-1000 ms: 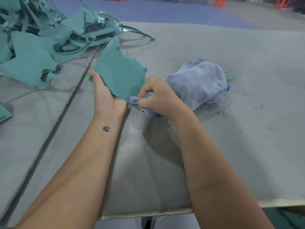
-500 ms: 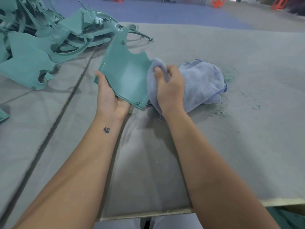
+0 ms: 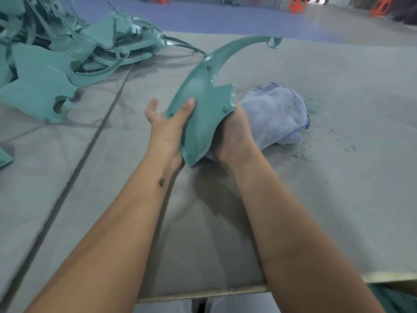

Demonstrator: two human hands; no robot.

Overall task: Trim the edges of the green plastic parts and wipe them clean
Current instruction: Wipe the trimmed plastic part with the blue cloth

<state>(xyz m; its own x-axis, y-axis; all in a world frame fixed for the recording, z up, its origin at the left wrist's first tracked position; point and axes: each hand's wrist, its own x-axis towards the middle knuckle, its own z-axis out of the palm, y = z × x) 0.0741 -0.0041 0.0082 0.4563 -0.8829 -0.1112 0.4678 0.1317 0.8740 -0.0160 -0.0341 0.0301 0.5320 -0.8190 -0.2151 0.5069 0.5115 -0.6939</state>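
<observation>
Green plastic, long and curved like a fender, is the part in hand, held tilted above the grey table with its thin tail arcing up and away; the left hand props it from beneath, thumb pressed flat on the upper face and the other fingers spread open behind it; the right hand sits under the far edge against the blue cloth, its fingers hidden, so I cannot tell how they grip. The step looks like wiping the underside; it probably goes best by bunching cloth into the palm, following the edge toward the tail, and steadying the part firmly, since the tail could flex. More green parts lie piled at far left, well apart.
</observation>
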